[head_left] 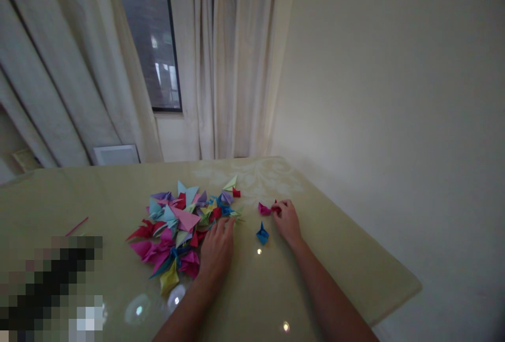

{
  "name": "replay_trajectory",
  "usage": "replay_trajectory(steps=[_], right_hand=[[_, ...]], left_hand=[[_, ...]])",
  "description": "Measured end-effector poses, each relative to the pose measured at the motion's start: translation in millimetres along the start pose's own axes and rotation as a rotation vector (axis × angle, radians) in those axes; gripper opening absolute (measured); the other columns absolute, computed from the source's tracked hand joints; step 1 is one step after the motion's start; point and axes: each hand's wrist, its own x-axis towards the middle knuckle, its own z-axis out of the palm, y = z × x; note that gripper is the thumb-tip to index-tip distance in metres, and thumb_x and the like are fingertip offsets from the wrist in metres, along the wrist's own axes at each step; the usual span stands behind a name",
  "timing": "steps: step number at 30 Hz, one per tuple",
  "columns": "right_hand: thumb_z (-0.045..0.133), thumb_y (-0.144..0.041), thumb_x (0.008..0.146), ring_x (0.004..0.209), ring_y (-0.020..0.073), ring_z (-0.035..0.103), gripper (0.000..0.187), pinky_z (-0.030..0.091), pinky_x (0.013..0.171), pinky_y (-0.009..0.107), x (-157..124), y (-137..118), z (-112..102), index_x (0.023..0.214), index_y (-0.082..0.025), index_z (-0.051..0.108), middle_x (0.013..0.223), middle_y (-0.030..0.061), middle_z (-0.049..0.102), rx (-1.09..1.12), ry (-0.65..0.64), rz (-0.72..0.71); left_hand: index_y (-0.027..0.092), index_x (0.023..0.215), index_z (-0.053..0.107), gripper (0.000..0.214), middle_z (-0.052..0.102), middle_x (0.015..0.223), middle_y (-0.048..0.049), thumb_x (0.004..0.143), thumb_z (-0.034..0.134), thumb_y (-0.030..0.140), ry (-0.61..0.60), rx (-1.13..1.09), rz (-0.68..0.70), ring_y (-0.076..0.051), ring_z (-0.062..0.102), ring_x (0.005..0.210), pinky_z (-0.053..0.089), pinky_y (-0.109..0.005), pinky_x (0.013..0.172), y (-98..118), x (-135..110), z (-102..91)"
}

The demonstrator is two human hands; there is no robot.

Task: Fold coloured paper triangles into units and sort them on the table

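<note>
Broadly, a glossy pale bench (pixel 347 263) underneath, bearing a loose heap of origami pieces (pixel 187 219), some apparently crane-like, many overlapping. Against the heap's right side, the left hand (pixel 219 244), palm down, fingers slightly curled; hard to tell whether gripping anything. Well apart from it, the right hand (pixel 287 221), fingertips seemingly pinched on a red origami piece (pixel 276 207). Between both hands, a blue origami piece (pixel 262 233) and, just beside the red, a magenta origami piece (pixel 264 209). Best to pinch lightly along folded edges, sparing creases, and to rest softly against the heap without dragging overlapped points.
</note>
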Motion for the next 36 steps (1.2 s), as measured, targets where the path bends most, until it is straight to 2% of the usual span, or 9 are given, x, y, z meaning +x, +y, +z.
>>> replay_trajectory(steps=[6, 11, 13, 16, 19, 24, 27, 30, 36], right_hand=[[0.056, -0.023, 0.095, 0.107, 0.0296, 0.062, 0.022, 0.050, 0.098, 0.045, 1, -42, -8, 0.108, -0.021, 0.075, 0.110, 0.0119, 0.067, -0.039, 0.056, -0.123], [0.059, -0.023, 0.098, 0.128, 0.0292, 0.059, 0.028, 0.044, 0.107, 0.044, 36, -94, 26, 0.121, -0.026, 0.075, 0.136, 0.0119, 0.065, -0.178, -0.305, -0.197], [0.063, -0.021, 0.094, 0.127, 0.0297, 0.060, 0.025, 0.046, 0.105, 0.044, 55, -108, 48, 0.112, -0.027, 0.079, 0.136, 0.0111, 0.067, -0.200, -0.369, -0.197], [0.069, -0.017, 0.087, 0.107, 0.0264, 0.071, 0.017, 0.052, 0.093, 0.038, 74, -119, 73, 0.090, -0.028, 0.082, 0.116, 0.0059, 0.077, -0.201, -0.439, -0.203], [0.067, -0.014, 0.087, 0.097, 0.0248, 0.073, 0.020, 0.054, 0.090, 0.037, 77, -122, 79, 0.083, -0.027, 0.082, 0.107, 0.0048, 0.080, -0.182, -0.431, -0.220], [0.061, -0.021, 0.095, 0.119, 0.0267, 0.067, 0.025, 0.049, 0.104, 0.042, 59, -104, 38, 0.106, -0.026, 0.083, 0.130, 0.0088, 0.074, -0.101, -0.263, -0.250], [0.063, -0.029, 0.095, 0.116, 0.0288, 0.068, 0.020, 0.049, 0.104, 0.047, 43, -73, -4, 0.101, -0.028, 0.083, 0.122, 0.0092, 0.076, 0.076, -0.006, -0.291], [0.068, -0.040, 0.093, 0.110, 0.0307, 0.069, 0.019, 0.051, 0.100, 0.050, 24, -33, -38, 0.095, -0.029, 0.083, 0.113, 0.0099, 0.077, 0.157, 0.135, -0.237], [0.073, -0.055, 0.086, 0.102, 0.0318, 0.072, 0.032, 0.055, 0.094, 0.050, 6, 23, -56, 0.082, -0.023, 0.077, 0.107, 0.0130, 0.078, 0.330, 0.287, 0.021]], left_hand=[[0.019, 0.135, 0.063, 0.049, 0.069, 0.116, -0.0080, 0.090, 0.056, 0.002, 0.015, -0.030, -0.033, -0.024, 0.067, 0.106, 0.052, -0.034, 0.090, 2, 4, -1.9], [0.017, 0.129, 0.064, 0.039, 0.069, 0.108, -0.0069, 0.094, 0.053, 0.005, 0.064, -0.120, -0.014, -0.023, 0.066, 0.103, 0.052, -0.034, 0.090, 3, 7, 0.8], [0.015, 0.128, 0.064, 0.036, 0.068, 0.107, -0.0078, 0.096, 0.051, 0.006, 0.110, -0.183, 0.008, -0.024, 0.065, 0.103, 0.052, -0.035, 0.091, 2, 7, 2.1], [0.015, 0.128, 0.063, 0.036, 0.068, 0.104, -0.0081, 0.096, 0.049, 0.008, 0.167, -0.310, 0.065, -0.024, 0.064, 0.101, 0.053, -0.036, 0.091, 2, 5, -0.3], [0.015, 0.127, 0.062, 0.040, 0.067, 0.103, -0.0091, 0.093, 0.046, 0.005, 0.220, -0.444, 0.113, -0.024, 0.063, 0.100, 0.055, -0.038, 0.091, 1, 4, -8.0], [0.017, 0.127, 0.061, 0.044, 0.067, 0.113, -0.0118, 0.090, 0.043, 0.000, 0.261, -0.596, 0.243, -0.023, 0.063, 0.107, 0.057, -0.037, 0.093, 5, 4, -13.5], [0.019, 0.126, 0.062, 0.041, 0.068, 0.119, -0.0127, 0.095, 0.043, 0.003, 0.295, -0.605, 0.286, -0.023, 0.064, 0.112, 0.058, -0.038, 0.096, 9, 5, -6.9], [0.022, 0.124, 0.065, 0.034, 0.069, 0.117, -0.0119, 0.099, 0.046, 0.007, 0.309, -0.562, 0.304, -0.022, 0.067, 0.110, 0.060, -0.037, 0.093, 11, 6, -1.1], [0.020, 0.123, 0.066, 0.033, 0.069, 0.115, -0.0117, 0.100, 0.045, 0.008, 0.333, -0.471, 0.330, -0.020, 0.068, 0.109, 0.060, -0.033, 0.093, 3, 3, -7.5]])
